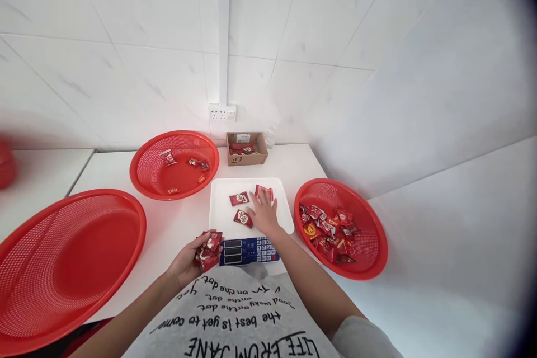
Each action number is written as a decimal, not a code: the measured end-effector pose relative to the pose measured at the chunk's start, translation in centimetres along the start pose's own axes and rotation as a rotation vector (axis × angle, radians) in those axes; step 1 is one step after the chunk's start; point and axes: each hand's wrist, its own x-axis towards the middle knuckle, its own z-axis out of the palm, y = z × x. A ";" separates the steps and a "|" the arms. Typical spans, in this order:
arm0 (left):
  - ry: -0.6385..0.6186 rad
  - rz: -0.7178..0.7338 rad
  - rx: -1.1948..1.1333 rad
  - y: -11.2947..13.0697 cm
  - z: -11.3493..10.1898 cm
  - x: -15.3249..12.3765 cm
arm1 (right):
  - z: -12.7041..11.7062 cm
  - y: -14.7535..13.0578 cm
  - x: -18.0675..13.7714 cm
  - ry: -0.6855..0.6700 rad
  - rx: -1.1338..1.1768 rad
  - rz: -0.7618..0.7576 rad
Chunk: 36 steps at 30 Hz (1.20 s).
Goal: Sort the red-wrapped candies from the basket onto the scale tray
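Note:
Several small red snack packets (208,251) are bunched in my left hand (187,262), its fingers closed round them just left of the scale's keypad. My right hand (265,216) reaches over the white scale tray (220,222), fingers spread and touching a red packet (269,193) at the tray's far right. Part of that packet is hidden under the fingers. Two more red packets lie flat on the tray: one (239,198) farther back, another (243,218) nearer me. The digital scale (240,251) has a blue front panel with dark displays.
A red basket (373,257) of mixed packets stands at right. Behind left, another red basket (138,170) holds a few packets. A large red basket (84,246) sits at near left. A cardboard box (247,160) with packets stands by the wall, below a socket (222,113).

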 end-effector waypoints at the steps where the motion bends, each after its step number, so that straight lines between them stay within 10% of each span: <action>1: 0.001 -0.005 0.005 0.1 -0.1 0.0 | -0.1 0.5 0.2 -0.003 0.006 0.056; 29: -0.105 -0.062 0.057 -0.3 -0.9 0.6 | 1.7 -0.3 -1.6 0.032 0.095 0.061; 36: -0.048 -0.076 0.051 -0.4 -0.6 0.6 | 2.3 -1.8 -3.6 0.275 0.225 -0.065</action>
